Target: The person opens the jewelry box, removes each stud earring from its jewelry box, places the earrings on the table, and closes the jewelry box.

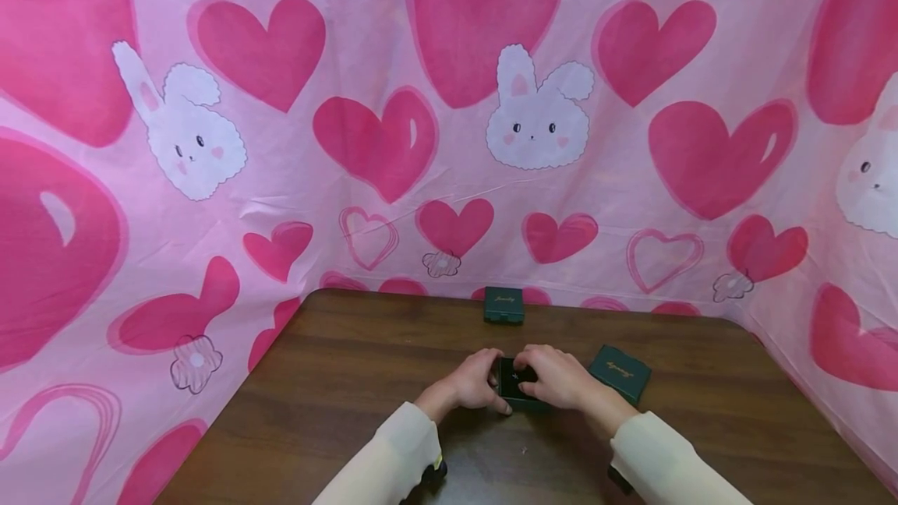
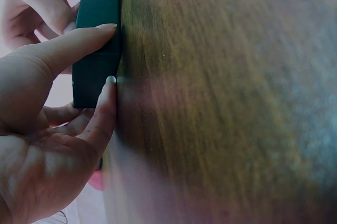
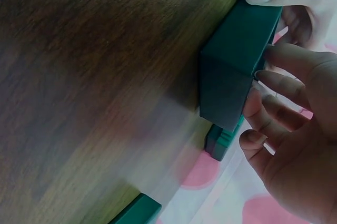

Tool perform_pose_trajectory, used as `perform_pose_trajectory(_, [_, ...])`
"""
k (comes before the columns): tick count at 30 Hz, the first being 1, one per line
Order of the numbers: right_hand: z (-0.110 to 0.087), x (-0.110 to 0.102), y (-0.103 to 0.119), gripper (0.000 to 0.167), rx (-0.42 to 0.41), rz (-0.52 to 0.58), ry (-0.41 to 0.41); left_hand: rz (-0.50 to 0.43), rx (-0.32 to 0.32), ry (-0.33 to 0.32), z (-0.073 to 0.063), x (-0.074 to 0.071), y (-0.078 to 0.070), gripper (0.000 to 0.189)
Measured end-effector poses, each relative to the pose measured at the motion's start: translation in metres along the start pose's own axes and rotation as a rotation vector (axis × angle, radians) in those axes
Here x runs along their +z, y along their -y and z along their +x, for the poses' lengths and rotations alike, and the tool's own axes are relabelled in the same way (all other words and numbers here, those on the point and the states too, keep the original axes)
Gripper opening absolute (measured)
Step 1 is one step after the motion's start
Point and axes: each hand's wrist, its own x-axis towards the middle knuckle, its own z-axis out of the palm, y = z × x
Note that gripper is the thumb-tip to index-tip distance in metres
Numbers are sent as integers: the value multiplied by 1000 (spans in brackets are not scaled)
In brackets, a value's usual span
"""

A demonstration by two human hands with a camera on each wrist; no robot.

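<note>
A dark green jewelry box (image 1: 533, 405) stands lidless on the table, its black lining (image 1: 509, 390) facing up. Something tiny and silvery (image 1: 515, 375) shows against that lining. My left hand (image 1: 473, 382) grips the box from its left side, with the thumb (image 2: 87, 42) along the near wall. Over the top, my right hand (image 1: 557, 376) has its thumb and bent fingers (image 3: 287, 84) at the lining, close to the silvery piece. Whether they pinch it is hidden. Just right of that hand lies a green lid (image 1: 620, 374) with gold lettering.
Another green box (image 1: 503, 305), closed and gold-lettered, stands at the back edge of the brown wooden table (image 1: 365, 365). A small pale speck (image 1: 524, 450) lies on the wood in front of the hands. Pink heart-and-rabbit cloth (image 1: 407, 240) hangs behind and beside the table.
</note>
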Motion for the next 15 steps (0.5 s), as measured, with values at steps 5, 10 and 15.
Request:
perform_pose_trajectory(5, [3, 1, -1, 25, 7, 6, 9, -5, -1, 2, 1, -1, 0, 74])
perform_pose_trajectory(10, [4, 4, -1, 23, 12, 2, 8, -4, -6, 4, 1, 0, 0, 74])
perform_pose_trajectory(15, [6, 7, 0, 17, 3, -27, -9, 1, -6, 2, 1, 0, 0, 75])
